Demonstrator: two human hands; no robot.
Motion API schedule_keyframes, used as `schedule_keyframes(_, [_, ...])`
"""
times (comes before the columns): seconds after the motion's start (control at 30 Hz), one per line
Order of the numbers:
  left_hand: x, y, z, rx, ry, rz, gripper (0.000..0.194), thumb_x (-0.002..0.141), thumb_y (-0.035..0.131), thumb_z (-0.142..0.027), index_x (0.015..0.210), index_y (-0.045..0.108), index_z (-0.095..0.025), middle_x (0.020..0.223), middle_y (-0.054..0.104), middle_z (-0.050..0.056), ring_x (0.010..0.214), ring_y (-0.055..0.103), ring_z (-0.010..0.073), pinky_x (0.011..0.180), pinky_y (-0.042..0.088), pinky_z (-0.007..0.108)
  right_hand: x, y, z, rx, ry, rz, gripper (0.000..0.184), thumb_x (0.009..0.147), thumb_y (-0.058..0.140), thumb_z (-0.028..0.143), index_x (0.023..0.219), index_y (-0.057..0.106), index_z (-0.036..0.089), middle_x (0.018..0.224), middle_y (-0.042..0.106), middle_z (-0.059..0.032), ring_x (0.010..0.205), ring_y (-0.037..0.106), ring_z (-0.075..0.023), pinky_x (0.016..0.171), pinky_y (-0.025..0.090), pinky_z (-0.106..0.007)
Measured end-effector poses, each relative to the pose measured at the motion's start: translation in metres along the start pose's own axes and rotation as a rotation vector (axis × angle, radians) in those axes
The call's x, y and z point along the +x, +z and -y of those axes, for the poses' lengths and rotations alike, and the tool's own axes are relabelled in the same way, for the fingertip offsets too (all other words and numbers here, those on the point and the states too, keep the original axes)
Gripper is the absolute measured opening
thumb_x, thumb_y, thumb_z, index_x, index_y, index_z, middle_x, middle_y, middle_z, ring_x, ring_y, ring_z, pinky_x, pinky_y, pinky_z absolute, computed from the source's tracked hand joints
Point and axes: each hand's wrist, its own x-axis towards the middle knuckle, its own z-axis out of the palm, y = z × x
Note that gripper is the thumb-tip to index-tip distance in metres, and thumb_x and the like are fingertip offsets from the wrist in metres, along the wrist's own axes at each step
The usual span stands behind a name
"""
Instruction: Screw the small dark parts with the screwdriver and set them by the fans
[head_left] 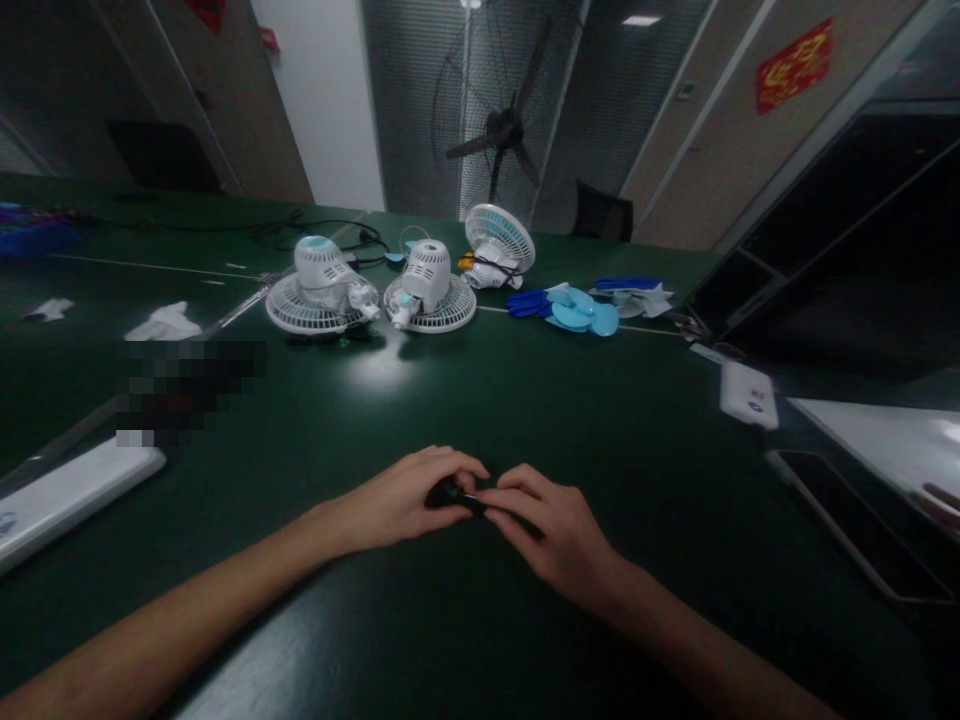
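My left hand (420, 495) and my right hand (555, 520) meet low over the dark green table. Between their fingertips is a small dark object (472, 503) with a short bright strip on it. The fingers cover much of it, and its kind cannot be made out. My left thumb and fingers curve around its left end. From the right, my right thumb and fingertips pinch it. Beyond the hands, two white fan heads (319, 290) (427, 285) lie face down on the table, and a third fan head (499, 245) is tilted up behind them.
Light blue fan blades (581, 310) lie by blue gloves (529, 302). At right are a white box (748, 393), a phone-like dark slab (855, 520) and a black screen (832, 240). A long white case (75, 495) lies at left. Cables (300, 230) run along the back.
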Motion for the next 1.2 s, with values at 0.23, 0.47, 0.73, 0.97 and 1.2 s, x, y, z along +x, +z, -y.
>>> schedule_keyframes(0.23, [-0.001, -0.001, -0.001, 0.031, -0.001, 0.0, 0.048, 0.098, 0.072, -0.03, 0.143, 0.056, -0.03, 0.116, 0.067, 0.005, 0.111, 0.061, 0.0225, 0.097, 0.048, 0.037, 0.0, -0.004, 0.002, 0.043, 0.019, 0.003, 0.028, 0.105, 0.059, 0.02, 0.129, 0.07, 0.027, 0.114, 0.067, -0.0045, 0.088, 0.067, -0.0147, 0.07, 0.052, -0.027])
schedule_keyframes(0.47, [-0.004, -0.012, 0.001, 0.151, 0.08, 0.075, 0.028, 0.106, 0.059, -0.027, 0.134, 0.061, -0.028, 0.122, 0.067, 0.007, 0.115, 0.059, 0.023, 0.103, 0.045, 0.04, -0.002, -0.008, 0.003, 0.038, 0.044, -0.057, 0.024, 0.104, 0.06, 0.022, 0.125, 0.071, 0.025, 0.109, 0.068, -0.0046, 0.087, 0.068, -0.0152, 0.071, 0.053, -0.027])
schedule_keyframes(0.73, [-0.021, -0.087, 0.07, 0.346, -0.129, -0.223, 0.031, 0.108, 0.048, -0.037, 0.13, 0.065, -0.025, 0.129, 0.065, 0.009, 0.12, 0.059, 0.0264, 0.106, 0.048, 0.043, -0.003, -0.011, 0.002, 0.057, 0.073, -0.038, 0.023, 0.105, 0.059, 0.025, 0.124, 0.072, 0.024, 0.108, 0.068, -0.0056, 0.084, 0.066, -0.0154, 0.069, 0.054, -0.027])
schedule_keyframes(0.97, [-0.054, -0.137, 0.119, 0.493, -0.337, -0.493, 0.045, 0.1, 0.055, -0.053, 0.13, 0.066, -0.021, 0.12, 0.068, 0.011, 0.108, 0.065, 0.0289, 0.094, 0.053, 0.042, -0.003, -0.013, 0.003, 0.091, 0.065, -0.026, 0.024, 0.105, 0.059, 0.022, 0.125, 0.072, 0.023, 0.109, 0.067, -0.0048, 0.083, 0.066, -0.0145, 0.067, 0.053, -0.026])
schedule_keyframes(1.2, [-0.072, -0.154, 0.126, 0.583, -0.479, -0.603, 0.06, 0.088, 0.063, -0.072, 0.113, 0.074, -0.02, 0.114, 0.072, 0.013, 0.097, 0.068, 0.0293, 0.085, 0.054, 0.04, -0.003, -0.013, 0.004, 0.101, 0.056, -0.032, 0.023, 0.105, 0.059, 0.021, 0.125, 0.072, 0.023, 0.109, 0.068, -0.0058, 0.084, 0.066, -0.0145, 0.068, 0.054, -0.026])
